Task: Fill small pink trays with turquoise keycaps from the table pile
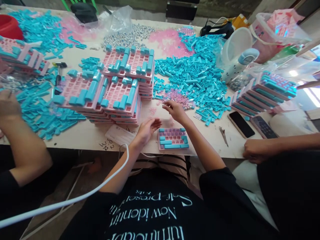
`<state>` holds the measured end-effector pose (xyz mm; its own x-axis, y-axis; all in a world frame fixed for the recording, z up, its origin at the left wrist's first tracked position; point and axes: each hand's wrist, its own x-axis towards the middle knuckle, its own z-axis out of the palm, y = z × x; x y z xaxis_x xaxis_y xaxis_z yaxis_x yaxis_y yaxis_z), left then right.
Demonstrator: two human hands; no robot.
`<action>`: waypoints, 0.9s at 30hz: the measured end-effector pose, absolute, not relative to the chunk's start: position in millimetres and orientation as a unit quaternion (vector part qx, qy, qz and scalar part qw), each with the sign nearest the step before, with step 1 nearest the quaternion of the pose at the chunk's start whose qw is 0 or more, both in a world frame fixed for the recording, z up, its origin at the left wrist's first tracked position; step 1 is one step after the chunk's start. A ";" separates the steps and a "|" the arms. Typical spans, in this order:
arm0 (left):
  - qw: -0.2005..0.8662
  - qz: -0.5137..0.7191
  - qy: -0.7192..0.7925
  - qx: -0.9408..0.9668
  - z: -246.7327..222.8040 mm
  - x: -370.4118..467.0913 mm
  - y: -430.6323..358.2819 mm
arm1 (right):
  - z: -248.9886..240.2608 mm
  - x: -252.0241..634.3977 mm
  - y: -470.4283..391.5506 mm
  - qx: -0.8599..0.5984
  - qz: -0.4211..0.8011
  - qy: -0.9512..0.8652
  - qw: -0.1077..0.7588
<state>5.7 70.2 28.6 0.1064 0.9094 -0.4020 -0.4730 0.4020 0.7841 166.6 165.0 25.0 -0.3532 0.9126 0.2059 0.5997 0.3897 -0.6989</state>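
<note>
A small pink keyboard (173, 138) lies at the table's front edge, with blue keys round its border, clear pink keys in its upper rows and bare pink slots in the middle. Just up and left of it hovers my left hand (148, 130), its fingers stretched out and nothing visible in them. Beyond the keyboard, my right hand (176, 111) has its fingertips curled together beside a heap of clear pink keycaps (178, 96); anything pinched there is too small to make out. A few loose clear pieces (153, 111) lie between the hands and the stacks.
Stacked pink keyboards (122, 95) rise at left, more (262, 91) at right. Blue keycaps (190, 73) spread across the back. Tweezers (223, 136) and phones (241, 124) lie at right near a co-worker's hand (253, 150). Another person's arm (22, 133) is at left. A white cable (100, 186) crosses my left forearm.
</note>
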 end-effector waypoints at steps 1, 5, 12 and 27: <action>0.744 0.485 0.423 0.178 30.9 8.8 74.1 | 31.7 161.5 154.0 -0.461 0.287 -0.781 0.307; 0.801 0.470 0.367 0.054 40.2 18.9 82.2 | 55.6 145.2 111.5 -0.379 0.288 -0.830 0.290; 0.804 0.418 0.384 0.176 36.2 15.7 66.1 | 64.1 162.2 85.8 -0.431 0.200 -0.830 0.291; 0.809 0.338 0.364 0.314 45.7 14.5 58.1 | 69.4 179.3 67.5 -0.445 0.226 -0.798 0.339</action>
<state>14.5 58.1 45.7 0.5064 0.7761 -0.3758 -0.3189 0.5735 0.7546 179.3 67.5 69.4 -0.3752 0.8626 0.3393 0.5559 0.5023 -0.6623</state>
